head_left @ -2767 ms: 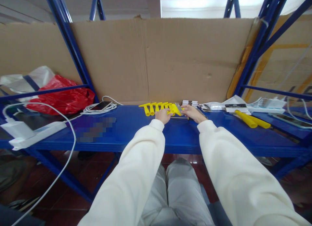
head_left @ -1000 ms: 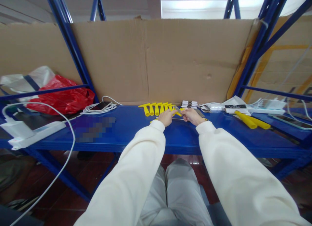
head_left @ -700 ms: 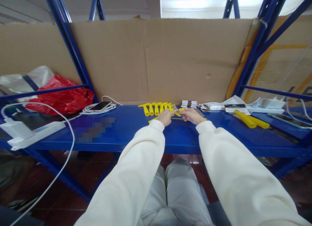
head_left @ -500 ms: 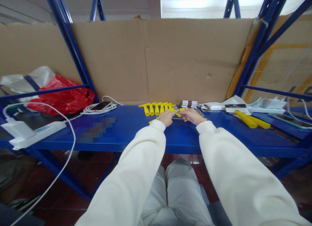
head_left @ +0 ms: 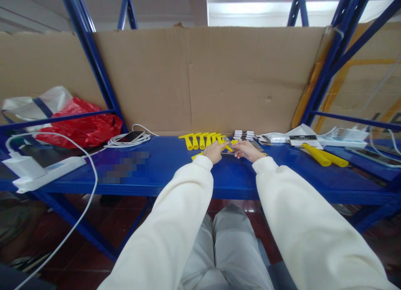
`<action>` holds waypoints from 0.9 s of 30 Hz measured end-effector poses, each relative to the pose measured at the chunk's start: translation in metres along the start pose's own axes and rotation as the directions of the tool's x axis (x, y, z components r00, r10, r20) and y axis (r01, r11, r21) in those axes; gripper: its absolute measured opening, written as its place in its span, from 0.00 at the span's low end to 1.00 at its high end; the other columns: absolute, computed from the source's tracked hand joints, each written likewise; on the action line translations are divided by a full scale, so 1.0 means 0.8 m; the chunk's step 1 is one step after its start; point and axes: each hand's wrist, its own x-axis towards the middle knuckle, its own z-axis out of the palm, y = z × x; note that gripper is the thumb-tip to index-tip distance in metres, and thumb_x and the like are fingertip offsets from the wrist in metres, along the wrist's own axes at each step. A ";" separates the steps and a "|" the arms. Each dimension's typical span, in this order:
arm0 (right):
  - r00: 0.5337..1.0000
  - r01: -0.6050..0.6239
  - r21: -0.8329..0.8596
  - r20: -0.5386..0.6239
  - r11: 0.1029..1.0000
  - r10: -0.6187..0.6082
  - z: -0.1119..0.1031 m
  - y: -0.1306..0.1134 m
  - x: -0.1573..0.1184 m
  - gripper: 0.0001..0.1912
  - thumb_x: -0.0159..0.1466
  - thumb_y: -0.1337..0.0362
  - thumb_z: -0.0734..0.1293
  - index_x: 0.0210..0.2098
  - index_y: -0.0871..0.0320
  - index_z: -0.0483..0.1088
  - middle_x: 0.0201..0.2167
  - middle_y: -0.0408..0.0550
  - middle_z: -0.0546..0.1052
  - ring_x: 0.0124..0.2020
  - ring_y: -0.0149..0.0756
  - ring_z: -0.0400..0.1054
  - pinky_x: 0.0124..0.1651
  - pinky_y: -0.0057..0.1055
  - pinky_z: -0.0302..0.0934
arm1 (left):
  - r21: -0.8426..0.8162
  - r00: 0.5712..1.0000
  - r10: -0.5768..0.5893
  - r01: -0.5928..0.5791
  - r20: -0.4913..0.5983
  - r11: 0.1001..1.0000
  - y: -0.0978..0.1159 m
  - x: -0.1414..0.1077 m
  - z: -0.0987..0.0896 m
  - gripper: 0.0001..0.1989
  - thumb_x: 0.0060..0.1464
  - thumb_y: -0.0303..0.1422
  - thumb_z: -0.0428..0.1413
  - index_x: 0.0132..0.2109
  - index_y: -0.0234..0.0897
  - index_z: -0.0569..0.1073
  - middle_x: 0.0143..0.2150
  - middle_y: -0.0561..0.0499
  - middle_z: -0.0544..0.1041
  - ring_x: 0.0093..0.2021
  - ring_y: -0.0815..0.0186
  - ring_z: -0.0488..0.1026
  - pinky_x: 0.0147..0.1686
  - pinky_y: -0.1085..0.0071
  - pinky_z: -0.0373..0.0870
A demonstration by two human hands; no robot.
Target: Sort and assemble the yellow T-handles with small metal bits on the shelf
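Note:
My left hand (head_left: 213, 152) is closed around a yellow T-shaped scraper (head_left: 196, 156); one yellow end sticks out beside the wrist. Facing it, my right hand (head_left: 247, 151) has its fingertips pinched together close to the left fingertips. Whatever the right fingers hold is too small to make out. A thin grey piece and some yellow plastic show between the hands. Behind the left hand, several more yellow T-shaped scrapers (head_left: 189, 142) lie in a row, round handle ends toward me. Small white boxes (head_left: 243, 134) are stacked behind the right hand.
On the blue bench (head_left: 156, 165), two yellow tubes (head_left: 317, 155) lie at the right beside white packets (head_left: 275, 137). A power strip (head_left: 50, 173) and loose cable are at the left, near a red bag (head_left: 84, 123). A cardboard sheet (head_left: 219, 77) stands behind, between blue posts.
Both hands stay in nearly the same place, with only slight finger movement. The whole view has shifted slightly.

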 end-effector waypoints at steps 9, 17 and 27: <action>1.000 -0.030 -0.007 -0.002 1.000 0.030 0.002 -0.006 -0.007 0.12 0.75 0.77 0.65 0.34 0.59 0.69 0.24 0.50 0.83 0.14 0.25 0.65 0.20 0.19 0.61 | -0.021 1.000 -0.016 0.016 -0.014 1.000 0.003 -0.004 -0.003 0.34 0.71 0.25 0.48 0.78 0.53 0.67 0.66 0.41 0.76 0.67 0.50 0.75 0.64 0.57 0.73; 0.999 -0.039 0.025 0.008 0.999 0.039 0.002 -0.003 -0.001 0.12 0.75 0.76 0.63 0.35 0.60 0.71 0.24 0.51 0.83 0.14 0.26 0.65 0.19 0.20 0.62 | -0.001 1.000 -0.007 0.007 -0.028 1.000 0.003 -0.004 -0.002 0.36 0.70 0.23 0.49 0.79 0.55 0.64 0.65 0.42 0.76 0.68 0.52 0.75 0.64 0.60 0.74; 1.000 0.000 -0.026 0.030 1.000 0.001 0.002 -0.001 0.001 0.16 0.73 0.76 0.66 0.29 0.59 0.71 0.21 0.46 0.79 0.15 0.24 0.63 0.19 0.18 0.60 | -0.004 1.000 0.002 -0.002 0.003 1.000 0.003 -0.002 -0.002 0.35 0.71 0.25 0.47 0.79 0.55 0.64 0.65 0.42 0.75 0.68 0.52 0.74 0.63 0.60 0.73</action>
